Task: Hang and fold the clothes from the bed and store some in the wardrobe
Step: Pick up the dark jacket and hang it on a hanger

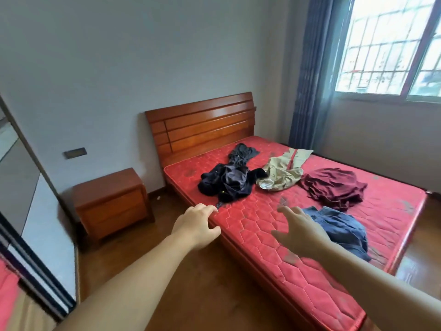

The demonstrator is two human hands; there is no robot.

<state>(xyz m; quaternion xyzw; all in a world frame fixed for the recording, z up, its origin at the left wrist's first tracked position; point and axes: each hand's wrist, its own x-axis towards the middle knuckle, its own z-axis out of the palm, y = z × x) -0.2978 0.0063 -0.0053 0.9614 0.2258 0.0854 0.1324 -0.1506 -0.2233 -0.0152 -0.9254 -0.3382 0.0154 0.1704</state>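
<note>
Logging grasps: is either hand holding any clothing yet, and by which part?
Nothing held. The left hand and right hand reach toward the mattress.

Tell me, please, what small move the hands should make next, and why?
Probably the right hand should drop onto the blue denim garment and grip it: both hands hold nothing, the right one hovers beside it, and it lies nearest on the mattress. The left hand is loosely curled over the edge.

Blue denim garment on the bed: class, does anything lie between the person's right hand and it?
Nothing visible does. The right hand, fingers spread, hovers over the red mattress right next to the blue denim garment. Its left edge shows just past the fingers. The maroon garment lies farther back, out of the way.
</note>
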